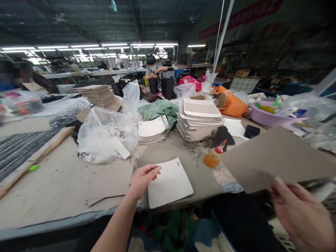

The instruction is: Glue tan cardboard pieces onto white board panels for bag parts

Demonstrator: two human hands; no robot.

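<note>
My right hand (301, 213) grips a large grey-brown cardboard sheet (273, 159) by its near edge, raised at the right over the table's front edge. A white panel (170, 185) with rounded corners and a small dark slot lies flat at the table's front. Above its left part is my left hand (147, 176), fingers curled and pressed together at the tips; whether something small is between them cannot be made out. Beyond the panel lie metal scissors (192, 151) and a pot of amber glue (212, 158) with a red top.
A tall stack of panels (201, 120) and a lower stack (152, 130) stand behind. A clear plastic bag (105, 136) lies left, a green bag (160, 111) behind. A phone (251, 132) and a purple basin (275, 117) are right. Co-workers sit beyond.
</note>
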